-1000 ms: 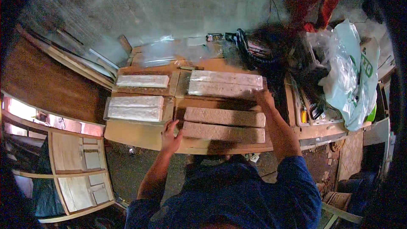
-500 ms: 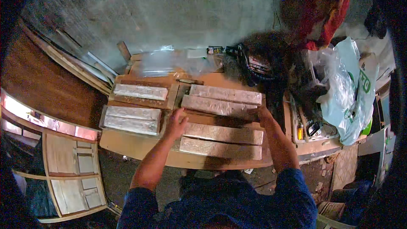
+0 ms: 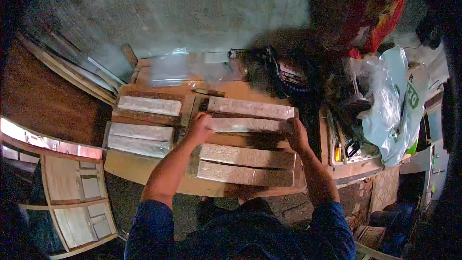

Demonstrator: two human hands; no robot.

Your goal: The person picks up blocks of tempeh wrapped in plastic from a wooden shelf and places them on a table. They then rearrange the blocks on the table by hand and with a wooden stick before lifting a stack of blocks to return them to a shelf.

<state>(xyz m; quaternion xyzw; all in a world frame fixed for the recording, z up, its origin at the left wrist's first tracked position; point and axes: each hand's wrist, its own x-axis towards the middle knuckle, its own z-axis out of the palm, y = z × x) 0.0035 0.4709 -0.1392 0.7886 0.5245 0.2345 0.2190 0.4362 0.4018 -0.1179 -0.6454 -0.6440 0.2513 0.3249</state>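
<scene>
Long pale block (image 3: 248, 125), mid-worktop, crosswise, between the two hands. Left hand (image 3: 201, 125) at its 9 o'clock end, fingers curled over and pinching that end; right hand (image 3: 296, 135) at its 3 o'clock end, pinching likewise. Whether the block is raised or resting: can't tell.

Look: narrow, straight-sided, off-white with a faint pinkish cast, surface uneven and mottled; right end darker, in shadow. Ends partly covered by fingers.

At 12 o'clock, just beyond and roughly parallel, a rear block (image 3: 252, 108), similar length and colour, dark gap between. At 6 o'clock, two front blocks, the nearer-in one (image 3: 247, 156) and the outer one (image 3: 245, 174), browner, grainy, side by side with a thin dark gap.

At 9 o'clock, well apart, a pair of white blocks (image 3: 140, 130) side by side; at 10 o'clock a single white strip (image 3: 149, 106) on a brown board.

Worktop (image 3: 130, 164) is tan. Clear plastic sheets (image 3: 168, 70) at 11 o'clock, crumpled plastic bag (image 3: 385, 106) at 3 o'clock.
</scene>
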